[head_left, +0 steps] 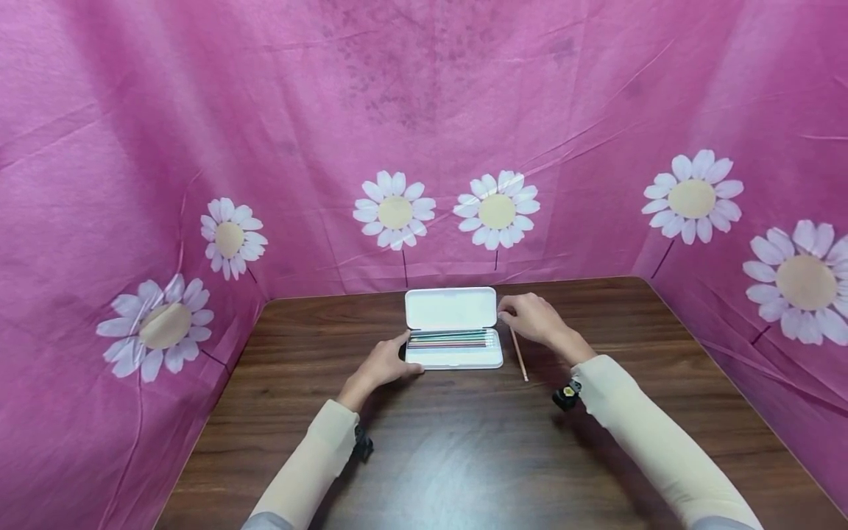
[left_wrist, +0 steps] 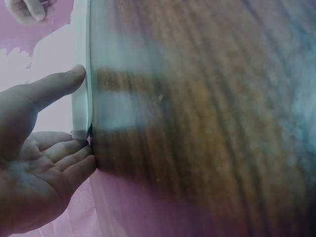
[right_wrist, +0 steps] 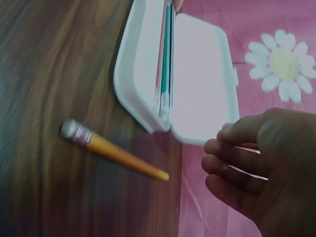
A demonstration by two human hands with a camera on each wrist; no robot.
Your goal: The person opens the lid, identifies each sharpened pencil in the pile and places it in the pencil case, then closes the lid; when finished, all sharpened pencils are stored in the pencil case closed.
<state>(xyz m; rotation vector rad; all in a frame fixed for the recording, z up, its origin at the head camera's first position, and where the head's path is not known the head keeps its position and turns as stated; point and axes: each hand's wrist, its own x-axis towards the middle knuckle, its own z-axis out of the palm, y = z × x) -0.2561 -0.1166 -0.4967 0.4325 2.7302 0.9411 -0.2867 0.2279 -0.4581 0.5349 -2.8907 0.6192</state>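
Note:
A white pencil case lies with its lid raised at the back. Inside it, several coloured pencils lie side by side along the hinge. My left hand holds the case's left end, thumb on the front wall and fingers at the side. Beside the lid's right edge is my right hand, fingers loosely bent with nothing between them; its thumb tip overlaps the lid's corner in the right wrist view. Below that hand an orange pencil lies on the table, eraser end towards me.
The brown wooden table reaches back to a pink cloth printed with white daisies, which also hangs at both sides. A black wrist camera is strapped at the right sleeve, another at the left.

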